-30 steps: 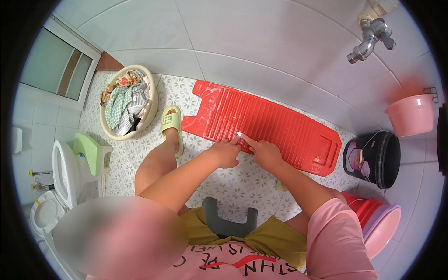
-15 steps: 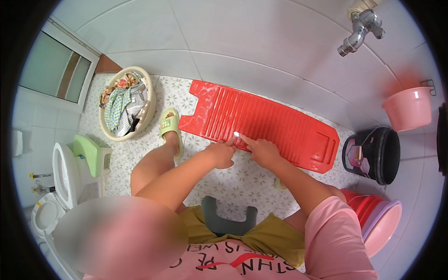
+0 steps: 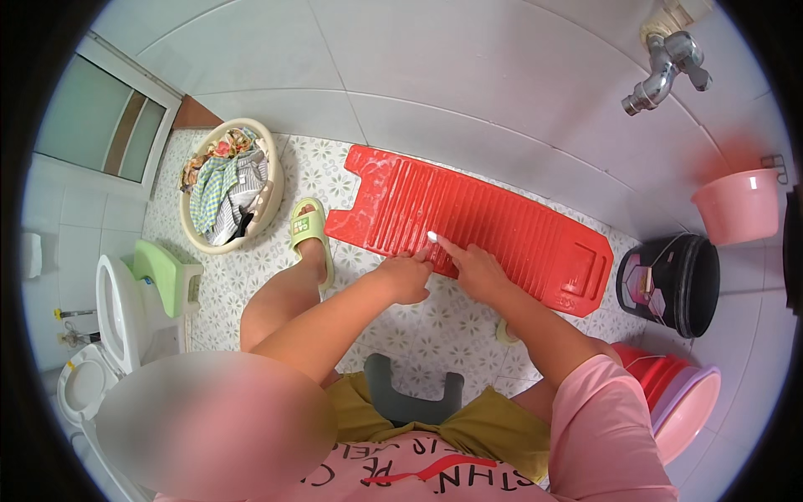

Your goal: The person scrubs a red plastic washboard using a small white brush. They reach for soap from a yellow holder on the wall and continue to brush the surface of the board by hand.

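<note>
A ribbed red plastic washboard (image 3: 468, 219), shiny as if wet, lies aslant on the floor along the wall. At its near edge is my left hand (image 3: 407, 276), its fingers stretched forward on the board's rim and nothing visible in them. Beside it, my right hand (image 3: 480, 274) reaches onto the ribs with the index finger extended and the other fingers partly bent. A small white spot (image 3: 432, 237) shows at that fingertip; whether it is foam, soap or something else cannot be told. The undersides of both hands are hidden.
A cream basket (image 3: 269, 197) of clothes stands at the left, near a green-topped stool (image 3: 159, 272) and a toilet (image 3: 117, 314). A black bucket (image 3: 694, 289), stacked red and pink basins (image 3: 690, 410), a hanging pink bucket (image 3: 740, 209) and a tap (image 3: 661, 79) are at the right.
The whole view has shifted slightly. My right index finger, with the white spot at its tip, has slid a little farther onto the ribs. My left hand stays at the near rim.
</note>
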`<action>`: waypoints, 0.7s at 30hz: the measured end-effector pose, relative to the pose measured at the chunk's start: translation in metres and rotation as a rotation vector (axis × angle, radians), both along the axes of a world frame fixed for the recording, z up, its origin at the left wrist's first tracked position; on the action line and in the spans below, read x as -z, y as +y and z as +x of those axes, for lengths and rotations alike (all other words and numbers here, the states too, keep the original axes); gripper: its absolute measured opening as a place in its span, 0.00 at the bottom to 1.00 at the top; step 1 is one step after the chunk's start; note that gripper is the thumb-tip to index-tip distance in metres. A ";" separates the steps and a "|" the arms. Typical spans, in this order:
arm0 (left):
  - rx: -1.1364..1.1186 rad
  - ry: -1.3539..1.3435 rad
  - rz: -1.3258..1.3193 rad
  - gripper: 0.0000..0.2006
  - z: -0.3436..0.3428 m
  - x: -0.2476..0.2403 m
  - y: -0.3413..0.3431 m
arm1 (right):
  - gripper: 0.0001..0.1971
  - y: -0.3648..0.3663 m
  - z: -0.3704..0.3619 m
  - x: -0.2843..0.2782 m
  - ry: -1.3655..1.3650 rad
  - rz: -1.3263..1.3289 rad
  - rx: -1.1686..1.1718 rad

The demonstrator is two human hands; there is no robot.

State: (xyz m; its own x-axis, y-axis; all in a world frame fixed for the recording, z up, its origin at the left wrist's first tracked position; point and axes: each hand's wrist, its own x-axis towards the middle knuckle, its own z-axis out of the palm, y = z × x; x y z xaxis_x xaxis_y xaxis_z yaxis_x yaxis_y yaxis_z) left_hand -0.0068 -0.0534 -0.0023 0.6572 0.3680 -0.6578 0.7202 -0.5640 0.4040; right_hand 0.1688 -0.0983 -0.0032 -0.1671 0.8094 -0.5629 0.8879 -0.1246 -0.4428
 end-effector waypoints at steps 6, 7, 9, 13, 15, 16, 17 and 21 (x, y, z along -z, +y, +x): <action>-0.015 -0.027 0.014 0.24 0.002 0.000 0.001 | 0.35 0.011 0.007 -0.005 0.006 0.059 0.089; -0.014 -0.030 0.016 0.23 0.001 0.000 0.002 | 0.35 0.010 0.007 -0.007 -0.013 0.034 0.057; -0.010 -0.030 0.010 0.23 -0.001 0.000 0.002 | 0.35 0.007 0.005 -0.007 -0.031 0.008 0.027; -0.013 -0.048 -0.011 0.23 -0.004 0.003 0.003 | 0.34 0.004 0.003 -0.002 0.006 -0.007 0.005; -0.009 -0.048 0.001 0.23 -0.004 0.003 0.001 | 0.34 0.007 0.005 -0.004 -0.002 0.013 0.013; -0.005 -0.044 0.014 0.23 -0.004 0.002 0.001 | 0.34 0.010 0.005 -0.007 -0.009 0.021 0.035; -0.005 -0.045 0.015 0.23 -0.003 0.000 0.001 | 0.34 0.012 0.006 -0.009 -0.017 0.028 0.056; 0.000 -0.007 -0.031 0.24 -0.002 0.001 0.002 | 0.34 0.011 0.007 -0.005 -0.027 0.059 0.057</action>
